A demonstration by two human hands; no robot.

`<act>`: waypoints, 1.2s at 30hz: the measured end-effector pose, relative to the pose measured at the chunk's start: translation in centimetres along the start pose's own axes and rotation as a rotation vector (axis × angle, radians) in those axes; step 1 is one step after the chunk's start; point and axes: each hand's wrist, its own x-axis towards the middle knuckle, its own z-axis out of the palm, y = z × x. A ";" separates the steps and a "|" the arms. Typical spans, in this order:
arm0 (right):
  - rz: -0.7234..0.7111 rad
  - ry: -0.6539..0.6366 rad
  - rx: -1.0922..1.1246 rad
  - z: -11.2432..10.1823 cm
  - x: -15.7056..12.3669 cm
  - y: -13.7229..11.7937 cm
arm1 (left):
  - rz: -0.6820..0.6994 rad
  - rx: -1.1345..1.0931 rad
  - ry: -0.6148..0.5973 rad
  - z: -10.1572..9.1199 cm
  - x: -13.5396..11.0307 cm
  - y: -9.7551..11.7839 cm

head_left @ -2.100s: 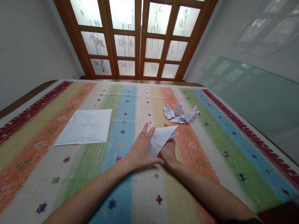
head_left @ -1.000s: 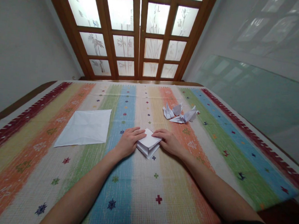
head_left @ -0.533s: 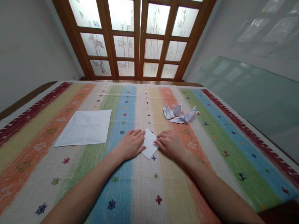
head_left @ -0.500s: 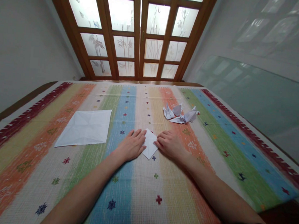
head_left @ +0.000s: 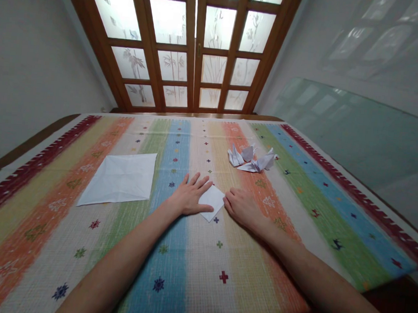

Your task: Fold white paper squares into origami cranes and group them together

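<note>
A small white folded paper (head_left: 213,201) lies on the tablecloth in front of me, turned like a diamond. My left hand (head_left: 191,196) rests flat across its left side with fingers spread and the thumb over the lower part. At the right corner, my right hand (head_left: 240,205) has its fingers curled together and pinches the paper's edge. The fingertips of that hand partly hide the corner. Beyond it sit folded paper cranes (head_left: 257,161), close together.
A larger creased white paper sheet (head_left: 121,179) lies flat to the left. The striped tablecloth (head_left: 201,270) covers the table. Behind the far edge stand wooden doors with glass panes (head_left: 197,51). A pale glass panel (head_left: 354,124) leans along the right wall.
My left hand has spread its fingers and laid them flatter over the paper. My right hand has shifted slightly right, to the paper's right corner. The cranes and large sheet stay put.
</note>
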 end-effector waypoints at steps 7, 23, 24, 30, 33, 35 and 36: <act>-0.200 0.174 0.206 -0.1 -0.8 0.1 | -0.113 0.082 0.148 -0.1 0.1 0.8; -0.075 0.234 0.494 0.3 -0.1 1.5 | 0.076 -0.182 0.154 -0.7 -2.7 -2.0; -0.064 0.243 0.500 0.4 -0.1 1.4 | 0.076 -0.173 0.184 -0.8 -2.7 -1.8; -0.026 0.308 0.536 0.7 0.1 1.1 | -0.046 -0.005 0.243 -1.2 -1.9 -0.2; 0.024 0.422 0.522 0.9 0.1 1.0 | -0.149 0.056 0.293 -1.1 -1.5 0.1; 0.034 0.508 0.497 0.9 0.0 0.8 | -0.195 0.078 0.355 -0.9 -1.5 0.2; 0.025 0.531 0.479 0.8 -0.1 0.7 | -0.211 0.087 0.382 -0.9 -1.4 0.2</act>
